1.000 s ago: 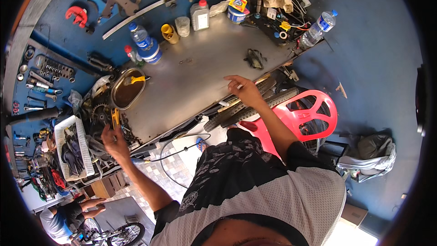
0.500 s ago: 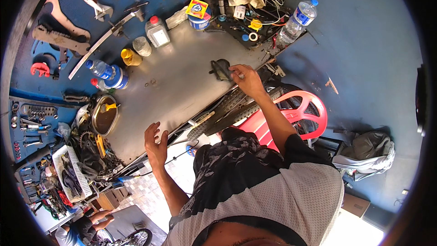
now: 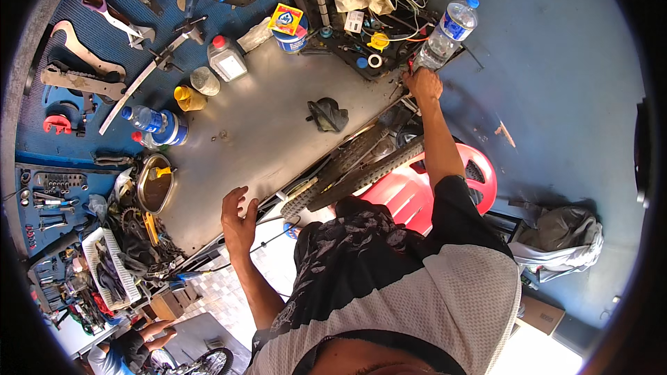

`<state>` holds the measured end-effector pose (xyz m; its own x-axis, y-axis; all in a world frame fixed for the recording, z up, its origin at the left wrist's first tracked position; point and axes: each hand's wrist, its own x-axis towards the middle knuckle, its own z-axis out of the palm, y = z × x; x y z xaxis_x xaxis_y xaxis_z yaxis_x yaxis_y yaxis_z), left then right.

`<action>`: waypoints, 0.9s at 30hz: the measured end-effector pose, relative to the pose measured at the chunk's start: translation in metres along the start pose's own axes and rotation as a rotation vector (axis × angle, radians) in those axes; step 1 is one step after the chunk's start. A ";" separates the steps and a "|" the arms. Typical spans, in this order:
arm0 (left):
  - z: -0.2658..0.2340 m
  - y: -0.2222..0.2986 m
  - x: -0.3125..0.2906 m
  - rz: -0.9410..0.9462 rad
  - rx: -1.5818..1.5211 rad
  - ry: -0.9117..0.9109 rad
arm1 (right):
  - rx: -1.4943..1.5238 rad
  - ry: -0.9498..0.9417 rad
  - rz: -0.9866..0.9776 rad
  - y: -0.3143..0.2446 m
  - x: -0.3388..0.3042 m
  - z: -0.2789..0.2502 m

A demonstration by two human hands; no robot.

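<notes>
My right hand (image 3: 422,85) is at the right end of the metal bench (image 3: 257,118), beside the clear water bottle (image 3: 445,36). Its fingers curl downward next to a small red-handled tool (image 3: 410,67); whatever they grip is hidden. Over the bench's near edge hangs my left hand (image 3: 240,219), open, fingers apart, holding nothing. A crumpled dark pouch or cloth (image 3: 328,115) lies on the bench, touched by neither hand.
Bike tyres (image 3: 368,173) and a red plastic chair (image 3: 399,208) stand below the bench edge. Bottles, tubs and a metal bowl (image 3: 157,184) line its far and left sides. Tools hang on the blue wall (image 3: 97,114). A person (image 3: 128,347) is at lower left.
My right hand has left the dark pouch and moved right and away from me, to the bench end beside the water bottle. My left hand stays nearly where it was.
</notes>
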<state>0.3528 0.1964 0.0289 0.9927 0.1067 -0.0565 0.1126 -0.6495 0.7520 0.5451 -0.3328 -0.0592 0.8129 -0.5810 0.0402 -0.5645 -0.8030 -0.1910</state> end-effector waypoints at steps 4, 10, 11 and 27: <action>0.003 0.001 -0.003 -0.009 0.022 -0.004 | 0.033 -0.085 0.086 0.000 0.012 0.001; 0.000 -0.005 -0.010 -0.034 0.027 0.000 | 0.098 -0.118 0.122 0.005 0.008 -0.005; -0.001 -0.006 -0.011 -0.028 0.026 -0.002 | 0.093 -0.118 0.104 0.006 0.008 -0.004; 0.005 -0.005 -0.009 0.008 0.060 -0.030 | 0.250 0.083 -0.358 -0.036 -0.066 0.000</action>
<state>0.3432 0.1949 0.0223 0.9944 0.0793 -0.0705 0.1058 -0.6941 0.7121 0.5117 -0.2650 -0.0548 0.9306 -0.2895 0.2240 -0.1897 -0.9047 -0.3814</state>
